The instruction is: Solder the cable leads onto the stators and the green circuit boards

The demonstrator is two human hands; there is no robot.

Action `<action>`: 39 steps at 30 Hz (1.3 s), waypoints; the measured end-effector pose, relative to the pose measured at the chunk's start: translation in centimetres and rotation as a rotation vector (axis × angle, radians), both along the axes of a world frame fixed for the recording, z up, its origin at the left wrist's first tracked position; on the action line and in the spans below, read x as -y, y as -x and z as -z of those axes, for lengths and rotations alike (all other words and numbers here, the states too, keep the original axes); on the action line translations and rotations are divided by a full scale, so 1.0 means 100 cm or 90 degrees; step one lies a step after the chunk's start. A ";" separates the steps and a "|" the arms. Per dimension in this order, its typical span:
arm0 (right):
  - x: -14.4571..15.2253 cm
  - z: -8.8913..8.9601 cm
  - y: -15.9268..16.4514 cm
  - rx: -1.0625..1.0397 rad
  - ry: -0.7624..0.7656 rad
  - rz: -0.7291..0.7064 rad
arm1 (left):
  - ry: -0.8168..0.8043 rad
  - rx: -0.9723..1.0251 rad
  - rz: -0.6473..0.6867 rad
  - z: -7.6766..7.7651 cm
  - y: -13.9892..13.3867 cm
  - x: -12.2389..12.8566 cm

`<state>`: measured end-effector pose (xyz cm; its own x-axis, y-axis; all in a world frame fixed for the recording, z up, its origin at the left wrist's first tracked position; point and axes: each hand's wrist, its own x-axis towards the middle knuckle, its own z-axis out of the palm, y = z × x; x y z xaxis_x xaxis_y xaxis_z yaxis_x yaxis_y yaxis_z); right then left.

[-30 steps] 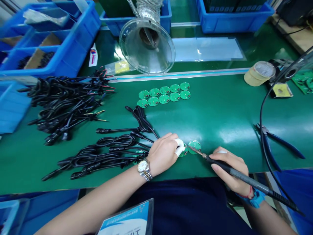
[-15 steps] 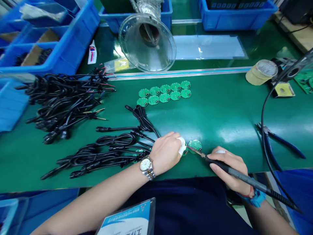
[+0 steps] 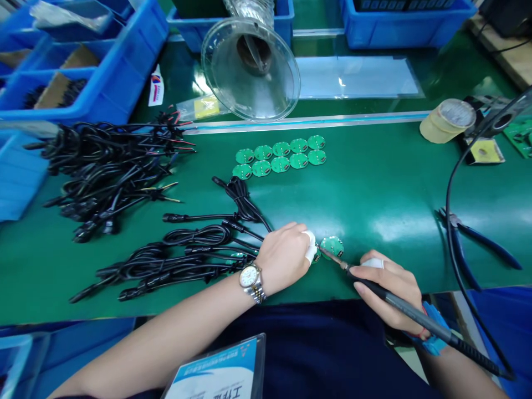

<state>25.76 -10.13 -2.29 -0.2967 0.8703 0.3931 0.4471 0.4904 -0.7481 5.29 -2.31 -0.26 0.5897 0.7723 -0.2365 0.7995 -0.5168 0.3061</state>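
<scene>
My right hand [image 3: 390, 288] grips a soldering iron [image 3: 399, 302] like a pen. Its tip meets the edge of a small green circuit board that is mostly covered by my left hand [image 3: 288, 249]. The left fingers, with white covers on the tips, are pinched together over that board; what they hold is hidden beneath them. Just right of the tip lies another round circuit board [image 3: 332, 247]. Black cables [image 3: 178, 263] run from the left to under my left hand, and part of a green board [image 3: 238, 258] shows among them.
Two rows of round green boards [image 3: 280, 157] lie farther back. A pile of black cables [image 3: 112, 172] sits at left beside blue bins [image 3: 120, 72]. A clear fume funnel [image 3: 251, 69] hangs above. Blue-handled cutters [image 3: 474, 241], a yellowish tape roll [image 3: 448, 121] and the iron's cord [image 3: 449, 221] are at right.
My right hand has turned slightly, and the iron's rear end sits a little lower. Its tip stays at nearly the same spot, and my left hand has hardly moved.
</scene>
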 end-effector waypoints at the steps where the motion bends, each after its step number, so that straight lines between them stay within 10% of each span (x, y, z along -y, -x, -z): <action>1: 0.000 -0.001 0.000 0.001 -0.001 0.001 | 0.000 -0.001 0.001 0.000 0.000 0.000; 39: -0.002 -0.011 0.009 0.063 -0.024 -0.009 | 0.015 0.011 -0.002 -0.001 0.000 -0.002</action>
<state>24.90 -9.97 -1.18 -0.3474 0.8512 0.3935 0.5114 0.5237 -0.6814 5.25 -2.12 -0.17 0.5917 0.7683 -0.2442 0.7954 -0.5069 0.3322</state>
